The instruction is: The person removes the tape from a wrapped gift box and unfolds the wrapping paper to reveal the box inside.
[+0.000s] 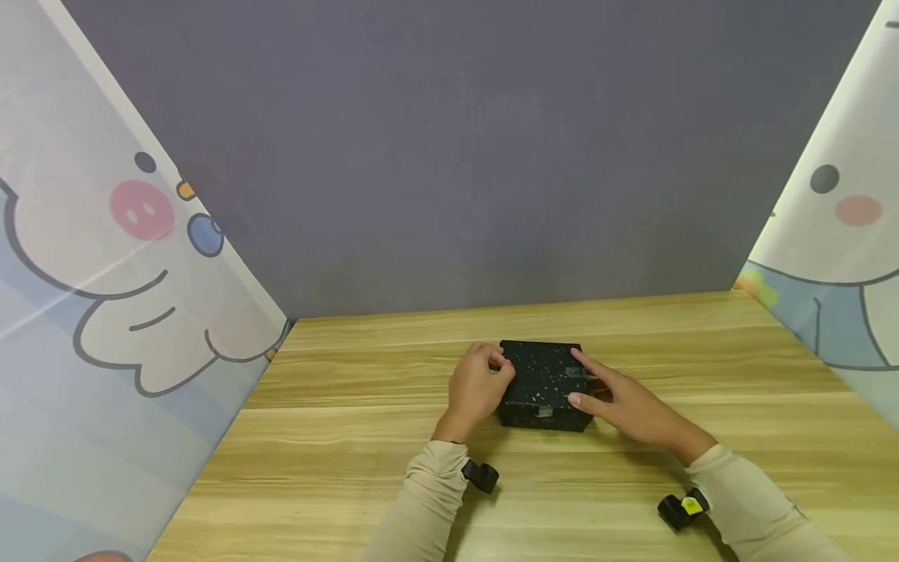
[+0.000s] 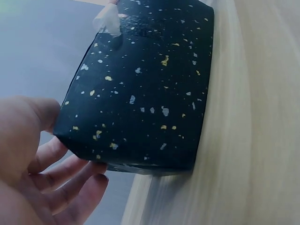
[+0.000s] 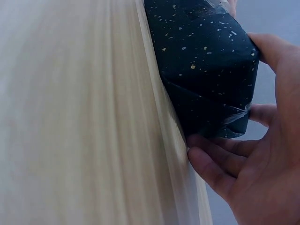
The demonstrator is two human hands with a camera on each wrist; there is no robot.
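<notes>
A box wrapped in black paper with white and gold speckles [image 1: 541,375] lies on the wooden table between both hands. Clear tape [image 1: 544,411] shows on its near side, and a second tape strip [image 1: 576,372] on top by the right edge. My left hand [image 1: 481,382] holds the box's left end, thumb at the top edge and fingers bent around the end. At the opposite end, my right hand [image 1: 625,402] grips it, thumb on the near top corner and index finger on the far one. In the right wrist view, its other fingers [image 3: 218,164] curl against the folded paper end.
The wooden table [image 1: 316,468] runs back to a grey panel [image 1: 456,156]. Cartoon-printed sheets stand at the left [image 1: 70,328] and right [image 1: 836,234]. Each wrist carries a small black camera, on the left [image 1: 481,476] and on the right [image 1: 676,513].
</notes>
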